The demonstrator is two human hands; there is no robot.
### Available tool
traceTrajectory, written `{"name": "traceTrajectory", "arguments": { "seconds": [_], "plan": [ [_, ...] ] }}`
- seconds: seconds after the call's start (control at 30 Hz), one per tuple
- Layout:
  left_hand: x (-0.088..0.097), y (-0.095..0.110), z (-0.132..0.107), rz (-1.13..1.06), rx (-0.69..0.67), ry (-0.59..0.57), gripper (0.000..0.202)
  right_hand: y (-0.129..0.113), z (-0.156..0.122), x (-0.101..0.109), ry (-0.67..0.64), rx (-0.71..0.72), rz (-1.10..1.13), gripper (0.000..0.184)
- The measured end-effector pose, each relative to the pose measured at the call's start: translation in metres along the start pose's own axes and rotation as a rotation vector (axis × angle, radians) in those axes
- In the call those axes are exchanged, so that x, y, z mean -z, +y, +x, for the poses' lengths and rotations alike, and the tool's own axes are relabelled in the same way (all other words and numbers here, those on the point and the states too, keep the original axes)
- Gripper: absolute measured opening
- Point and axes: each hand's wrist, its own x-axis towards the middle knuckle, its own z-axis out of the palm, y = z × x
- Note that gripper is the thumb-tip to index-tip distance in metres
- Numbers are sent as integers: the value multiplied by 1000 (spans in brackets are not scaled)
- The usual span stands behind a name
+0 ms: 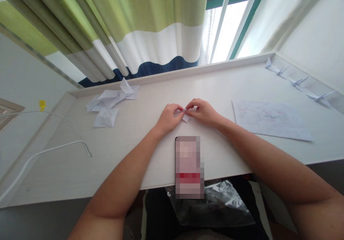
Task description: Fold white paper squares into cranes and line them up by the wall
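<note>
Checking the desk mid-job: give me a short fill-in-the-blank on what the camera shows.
The left hand and right hand pinch a small piece of white ____. A row of paper cranes lines the ____ end of the white desk. Loose folded paper lies to the ____ of the hands. A phone overhangs the desk's ____ edge.
Answers: paper; right; left; front.

Paper cranes [299,82], lined sheet [271,120], white cable [53,147], probably a phone [189,167]

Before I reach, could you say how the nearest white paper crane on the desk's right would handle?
The white paper crane probably weighs very little, being thin paper; its slim pointed wings would likely crumple if pinched.
</note>
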Motion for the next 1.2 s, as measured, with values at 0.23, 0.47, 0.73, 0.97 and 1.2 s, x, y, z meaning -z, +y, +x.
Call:
{"name": "traceTrajectory", "arguments": {
  "seconds": [0.23,0.47,0.73,0.97,1.2],
  "plan": [
    [6,1,1,208,-90,-60,10,1,0,6,-113,110,-121,15],
    [15,-4,0,222,-190,-123,13,6,-1,14,-187,173,-211,23],
    [27,-17,2,190,-334,-216,14,7,-2,15,-214,174,-240,26],
    [28,-4,-1,284,-319,-210,14,5,-3,17,-206,189,-244,23],
    [31,-6,-1,262,-307,-208,12,3,-3,18,-169,172,-207,18]
  ]
}}
